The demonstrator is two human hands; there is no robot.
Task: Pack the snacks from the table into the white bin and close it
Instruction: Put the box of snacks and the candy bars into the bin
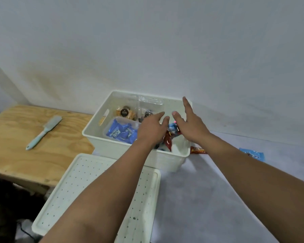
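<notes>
Snacks (169, 137) lie in the bin (112, 146) just under the left grip (152, 128) and right grip (188, 125), both spread wide, holding nothing

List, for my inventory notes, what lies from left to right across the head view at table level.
Brush → white bin → orange snack bar → blue snack packet. The lid and both hands overlap the bin, so they are left out.
</notes>
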